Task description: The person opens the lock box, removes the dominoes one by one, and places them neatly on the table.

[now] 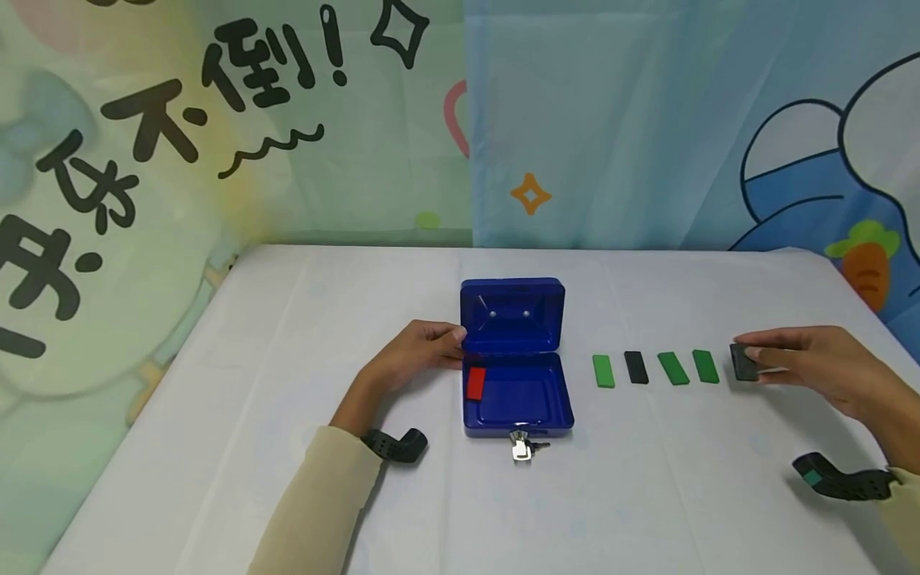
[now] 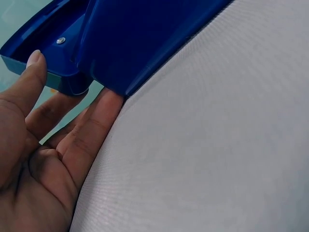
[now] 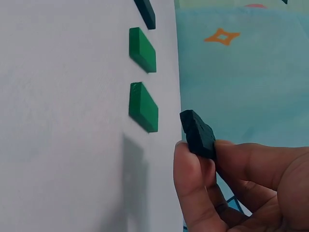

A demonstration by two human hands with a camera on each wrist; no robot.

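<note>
A blue metal cash box (image 1: pixel 517 429) stands with its lid (image 1: pixel 513 311) raised, and a red block (image 1: pixel 476 383) lies inside at the left. At the lid's left edge my left hand (image 1: pixel 424 349) pinches the rim, thumb in front and fingers behind; in the left wrist view, other fingertips (image 2: pixel 112 101) touch the box's side. Over at the right, my right hand (image 1: pixel 826 367) grips a black block (image 1: pixel 743 363) between thumb and fingers, and the right wrist view shows this dark block (image 3: pixel 199 135) held off the table.
Between box and right hand lie a green block (image 1: pixel 604 371), a black block (image 1: pixel 636 367) and two more green blocks (image 1: pixel 673 368), spaced in a row. Keys (image 1: pixel 522 449) hang from the box's front lock. A white cloth covers the table (image 1: pixel 402 519); printed curtains (image 1: pixel 611 120) stand behind.
</note>
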